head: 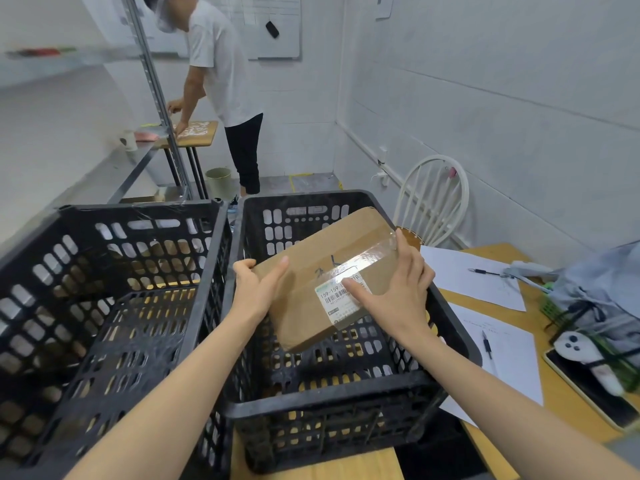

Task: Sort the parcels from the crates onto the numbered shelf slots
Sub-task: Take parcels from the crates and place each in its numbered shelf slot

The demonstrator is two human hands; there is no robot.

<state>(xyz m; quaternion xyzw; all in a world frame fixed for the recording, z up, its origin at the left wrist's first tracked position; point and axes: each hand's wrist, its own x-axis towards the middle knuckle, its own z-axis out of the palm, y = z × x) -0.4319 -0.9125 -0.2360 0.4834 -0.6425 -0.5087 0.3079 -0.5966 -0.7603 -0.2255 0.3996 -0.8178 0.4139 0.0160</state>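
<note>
**Step in hand: lift one parcel out and read its destination.**

The parcel (322,247), a flat brown cardboard box, is held tilted above the inside of the right crate (329,407), clear of its floor and walls. Your left hand (252,289) grips the box's left edge, thumb on the top face and fingers curled beneath. Your right hand (401,292) grips the far right corner, with its thumb lying across the white label (332,306).

1. Slide the right thumb off the label before reading. It covers part of the print, and glare on the clear tape hides more. Tilt the face until the glare passes.
2. Check the handwritten mark on the cardboard just above the label. It cannot be read reliably from this view.
3. Raise the box straight up past the right crate's rim before turning. The left crate (138,206) stands just beside the right crate, so a low swing to that side would likely strike a rim.
4. Carry with both hands. The taped face is probably slippery, so bear the weight on the fingers underneath, not the thumbs.
5. The shelf frame (149,74) stands beyond and left of the right crate. Its slot numbers are not legible here. Confirm the number at the shelf before releasing.
</note>
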